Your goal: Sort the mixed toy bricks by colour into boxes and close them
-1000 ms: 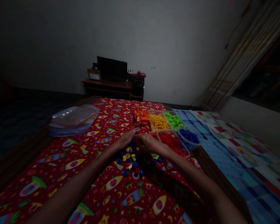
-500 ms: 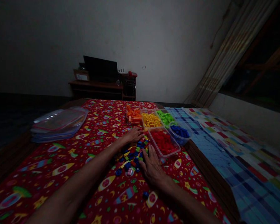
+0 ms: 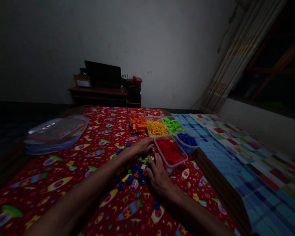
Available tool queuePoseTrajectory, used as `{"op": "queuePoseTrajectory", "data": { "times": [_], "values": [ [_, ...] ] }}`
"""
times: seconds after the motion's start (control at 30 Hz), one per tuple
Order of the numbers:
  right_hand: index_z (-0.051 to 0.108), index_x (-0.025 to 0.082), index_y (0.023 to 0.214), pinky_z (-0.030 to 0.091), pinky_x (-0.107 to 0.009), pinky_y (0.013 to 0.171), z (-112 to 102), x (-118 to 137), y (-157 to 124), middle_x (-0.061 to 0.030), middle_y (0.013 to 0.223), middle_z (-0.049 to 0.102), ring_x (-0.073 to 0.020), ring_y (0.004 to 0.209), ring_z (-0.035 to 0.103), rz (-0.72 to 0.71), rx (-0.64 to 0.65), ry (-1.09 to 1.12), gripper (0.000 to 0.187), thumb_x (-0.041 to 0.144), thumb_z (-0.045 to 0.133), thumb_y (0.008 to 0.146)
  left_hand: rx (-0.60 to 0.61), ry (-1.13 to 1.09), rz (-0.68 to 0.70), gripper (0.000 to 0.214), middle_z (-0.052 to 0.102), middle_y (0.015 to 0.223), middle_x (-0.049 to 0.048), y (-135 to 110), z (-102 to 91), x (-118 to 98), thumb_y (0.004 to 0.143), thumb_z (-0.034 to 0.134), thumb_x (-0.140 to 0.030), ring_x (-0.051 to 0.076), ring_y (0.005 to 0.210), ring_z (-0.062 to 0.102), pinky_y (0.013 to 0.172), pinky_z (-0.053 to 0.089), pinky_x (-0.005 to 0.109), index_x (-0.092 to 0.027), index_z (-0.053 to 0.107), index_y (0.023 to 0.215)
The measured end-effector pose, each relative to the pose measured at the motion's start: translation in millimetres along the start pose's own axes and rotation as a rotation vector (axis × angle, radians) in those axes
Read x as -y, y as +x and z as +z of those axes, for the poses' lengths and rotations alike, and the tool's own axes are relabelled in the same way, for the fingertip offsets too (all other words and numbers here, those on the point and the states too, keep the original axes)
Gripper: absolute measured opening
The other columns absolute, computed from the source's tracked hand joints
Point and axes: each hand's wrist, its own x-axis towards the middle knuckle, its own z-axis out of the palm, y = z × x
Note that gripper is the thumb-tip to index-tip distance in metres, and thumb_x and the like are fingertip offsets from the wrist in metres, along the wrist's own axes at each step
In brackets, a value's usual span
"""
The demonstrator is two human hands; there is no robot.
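1. Nearest on the table (image 3: pixel 218 183), one small blue piece (image 3: pixel 157 205) lies alone on the red printed cloth (image 3: pixel 201 177).
2. Right hand (image 3: pixel 159 175): palm down, fingers slightly spread, tips at the pile's right side. Contact cannot be told.
3. Pile (image 3: pixel 135 169): loose, mixed-colour plastic bricks, blocky and round. It lies left of the right fingertips and on the near side of the left fingers. Visible part runs near-left to far-right; the left forearm hides the rest. Right hand is nearer.
4. Left hand (image 3: pixel 144 145): over the pile's far end, fingers bent and close together. Any pinch cannot be told.
5. Toward the table's right edge: rectangular clear red bin (image 3: pixel 171 167); round clear tub (image 3: pixel 191 150) of blue bricks.
6. Farther: orange bricks (image 3: pixel 139 127), yellow bricks (image 3: pixel 157 127), green bricks (image 3: pixel 171 124). At the left edge: flat, translucent lids (image 3: pixel 55 132), stacked.
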Motion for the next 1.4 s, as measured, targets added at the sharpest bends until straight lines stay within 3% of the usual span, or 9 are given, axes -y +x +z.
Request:
{"op": "queuePoseTrajectory", "data": {
  "times": [0.2,0.37,0.47,0.7,0.87,1.03,1.13,1.27,1.4],
  "values": [
    [0.036,0.014,0.141,0.024,-0.053,0.111,13,-3,22,-0.0168,0.155,0.01,-0.0307,0.143,0.003,0.023,0.01,0.086,0.05,0.034,0.04,0.094,-0.011,0.064,-0.033,0.038,0.06,0.119,0.0127,-1,13.8,9,0.086,0.045,-0.021,0.022,0.109,0.054,0.097,0.043,0.036,-0.013,0.053,0.122],
    [0.044,0.016,0.134,0.023,-0.051,0.113,17,1,32,-0.0154,0.154,0.016,-0.0278,0.143,0.009,-0.014,0.043,0.164,0.045,0.036,0.04,0.094,0.069,0.125,0.082,0.026,0.061,0.104,0.0109,-25,6.3,19,0.091,0.039,-0.021,0.02,0.099,0.054,0.092,0.044,0.036,-0.016,0.062,0.102],
    [0.043,0.018,0.136,0.022,-0.048,0.114,13,1,30,-0.0148,0.153,0.019,-0.0253,0.143,0.012,-0.012,0.041,0.191,0.046,0.037,0.038,0.095,0.071,0.083,0.139,0.024,0.062,0.102,0.01,-43,-5.3,22,0.092,0.041,-0.025,0.02,0.098,0.055,0.092,0.044,0.034,-0.017,0.063,0.094],
    [0.034,0.015,0.143,0.016,-0.05,0.114,12,1,51,-0.0159,0.153,0.019,-0.0274,0.143,0.01,0.202,0.143,0.277,0.058,0.046,0.033,0.095,-0.019,-0.032,-0.064,0.044,0.067,0.103,0.0085,-82,-50.8,10,0.096,0.028,-0.041,0.019,0.095,0.061,0.088,0.048,0.03,-0.016,0.064,0.102],
    [0.04,0.02,0.14,0.023,-0.043,0.114,3,10,60,-0.0096,0.148,0.035,-0.0215,0.14,0.025,0.137,0.109,0.44,0.059,0.055,0.031,0.093,-0.148,0.111,-0.023,0.037,0.054,0.133,0.0109,-124,-55.4,-42,0.095,0.034,-0.032,0.022,0.124,0.046,0.104,0.039,0.039,-0.018,0.055,0.122],
    [0.05,0.019,0.133,0.029,-0.038,0.112,-22,14,57,-0.0074,0.138,0.05,-0.0183,0.132,0.04,0.154,-0.028,0.531,0.058,0.054,0.024,0.094,0.082,0.134,0.265,0.039,0.047,0.141,0.0027,-145,-18.4,-137,0.091,0.046,-0.037,0.02,0.131,0.038,0.113,0.024,0.042,-0.029,0.049,0.129],
    [0.053,0.019,0.13,0.032,-0.038,0.111,-29,15,58,-0.0064,0.135,0.053,-0.0185,0.129,0.044,0.151,-0.075,0.526,0.056,0.052,0.025,0.095,0.16,0.122,0.38,0.035,0.058,0.129,0.002,-142,8.9,-162,0.088,0.049,-0.039,0.02,0.121,0.048,0.111,0.027,0.039,-0.033,0.053,0.123],
    [0.056,0.019,0.127,0.034,-0.038,0.108,-22,11,57,-0.0068,0.132,0.056,-0.0189,0.127,0.046,0.161,-0.105,0.514,0.05,0.047,0.03,0.095,0.101,0.233,0.304,0.027,0.065,0.112,0.0033,-129,22.2,-142,0.086,0.054,-0.027,0.02,0.11,0.053,0.11,0.026,0.043,-0.031,0.059,0.113],
    [0.057,0.018,0.126,0.037,-0.036,0.106,-13,4,65,-0.0077,0.13,0.057,-0.0184,0.122,0.051,0.144,-0.128,0.509,0.043,0.039,0.037,0.093,0.045,0.411,0.209,0.013,0.066,0.101,0.0038,-124,6.8,-99,0.086,0.054,-0.019,0.021,0.111,0.054,0.113,0.021,0.047,-0.024,0.063,0.094]
  ]
}}
